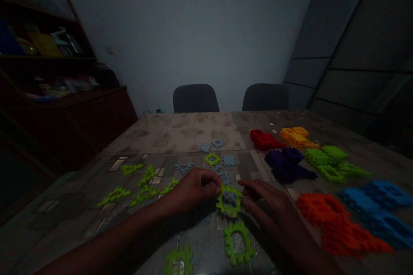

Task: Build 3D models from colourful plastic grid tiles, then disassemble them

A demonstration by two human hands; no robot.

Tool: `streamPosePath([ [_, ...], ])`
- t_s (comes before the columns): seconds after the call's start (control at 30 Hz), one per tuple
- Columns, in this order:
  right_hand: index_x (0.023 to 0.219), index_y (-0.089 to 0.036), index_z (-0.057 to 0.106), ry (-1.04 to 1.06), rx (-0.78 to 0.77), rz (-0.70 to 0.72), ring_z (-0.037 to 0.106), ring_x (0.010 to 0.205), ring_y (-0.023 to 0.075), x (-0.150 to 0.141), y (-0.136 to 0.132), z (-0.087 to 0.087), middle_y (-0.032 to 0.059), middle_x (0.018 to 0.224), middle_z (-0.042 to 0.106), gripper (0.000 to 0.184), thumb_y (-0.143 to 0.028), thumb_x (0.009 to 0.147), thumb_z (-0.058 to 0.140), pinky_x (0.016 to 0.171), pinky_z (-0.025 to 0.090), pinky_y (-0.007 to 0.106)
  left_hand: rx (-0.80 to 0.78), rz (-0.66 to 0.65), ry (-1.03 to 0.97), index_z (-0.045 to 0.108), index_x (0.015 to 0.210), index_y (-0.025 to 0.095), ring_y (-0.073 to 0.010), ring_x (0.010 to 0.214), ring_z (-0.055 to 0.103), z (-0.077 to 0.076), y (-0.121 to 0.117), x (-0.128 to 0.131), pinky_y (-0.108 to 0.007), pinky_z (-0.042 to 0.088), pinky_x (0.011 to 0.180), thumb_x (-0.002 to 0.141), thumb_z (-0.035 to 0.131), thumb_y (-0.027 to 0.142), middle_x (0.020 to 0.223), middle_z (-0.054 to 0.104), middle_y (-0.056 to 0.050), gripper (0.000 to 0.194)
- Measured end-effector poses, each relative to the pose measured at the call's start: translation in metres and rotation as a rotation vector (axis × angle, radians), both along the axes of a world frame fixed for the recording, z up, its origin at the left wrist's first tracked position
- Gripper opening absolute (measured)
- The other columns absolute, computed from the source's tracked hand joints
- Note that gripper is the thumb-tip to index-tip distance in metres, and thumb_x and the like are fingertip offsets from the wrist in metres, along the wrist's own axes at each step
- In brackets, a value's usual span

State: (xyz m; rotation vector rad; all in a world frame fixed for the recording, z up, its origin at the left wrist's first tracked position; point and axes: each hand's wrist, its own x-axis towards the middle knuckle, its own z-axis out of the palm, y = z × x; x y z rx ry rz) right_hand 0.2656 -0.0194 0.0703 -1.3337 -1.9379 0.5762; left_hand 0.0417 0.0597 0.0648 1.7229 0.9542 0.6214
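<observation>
My left hand [202,185] is closed, its thumb and forefinger pinching the left edge of a lime-green toothed building piece [220,204] with a large opening in its middle. A grey-blue piece [229,198] shows through that opening; whether the two are joined I cannot tell. My right hand [269,201] is at the green piece's right edge, fingers stretched out and apart, with nothing visible in them. Nearer to me lies another green frame piece [228,247] with a rounded opening, and a further green piece [188,260] is partly cut off by the bottom edge.
Loose green pieces [146,176] lie to the left. Grey-blue pieces [229,160] and a small green frame [212,159] lie beyond my hands. At right are red [263,139], yellow [297,137], purple [287,163], green [332,161], orange [335,219] and blue [377,202] piles.
</observation>
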Motion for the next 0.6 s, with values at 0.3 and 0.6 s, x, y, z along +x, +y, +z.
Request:
streamPosePath([
  [0.3, 0.128, -0.029, 0.065, 0.086, -0.211, 0.183, 0.063, 0.116, 0.0271, 0.019, -0.014, 0.021, 0.0071, 0.126, 0.068, 0.041, -0.045, 0.09, 0.062, 0.098, 0.049, 0.041, 0.399, -0.248, -0.16, 0.073, 0.089, 0.016, -0.0156, 0.084, 0.068, 0.022, -0.038, 0.004, -0.026, 0.051, 0.08, 0.086, 0.062, 0.012, 0.088, 0.073, -0.005, 0.012],
  [0.6, 0.151, -0.034, 0.041, -0.087, -0.412, 0.325, 0.051, 0.131, 0.0325, 0.017, -0.014, 0.019, 0.0082, 0.144, 0.057, 0.094, -0.03, 0.069, 0.086, 0.109, 0.04, 0.049, 0.72, -0.183, -0.182, 0.078, 0.087, 0.019, -0.0127, 0.072, 0.061, 0.002, -0.043, 0.004, -0.022, 0.049, 0.066, 0.099, 0.057, 0.042, 0.081, 0.062, -0.005, 0.033],
])
